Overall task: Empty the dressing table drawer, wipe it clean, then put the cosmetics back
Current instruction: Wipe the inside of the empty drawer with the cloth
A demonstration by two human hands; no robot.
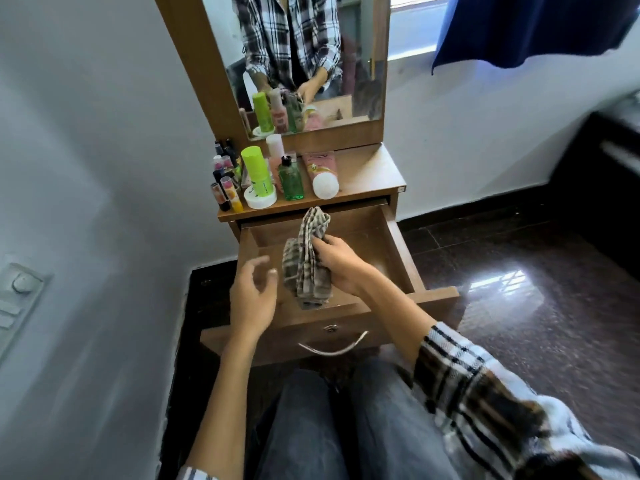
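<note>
The wooden drawer (398,247) of the dressing table is pulled out and holds no cosmetics. My right hand (341,266) grips a checked grey-and-white cloth (306,268) over the middle of the drawer. My left hand (251,296) hovers just left of the cloth, fingers loosely spread, holding nothing. On the tabletop (367,171) above stand the cosmetics: a lime green bottle (257,171), a green liquid bottle (291,180), a pink tube with a white cap (322,173), a white jar (259,199) and several lipsticks (225,185).
A mirror (311,64) rises behind the tabletop. The white wall (104,168) runs close along the left, with a switch panel (17,299). Dark polished floor (519,271) lies to the right, with a dark cabinet (602,174) at the far right. My knees are under the drawer front.
</note>
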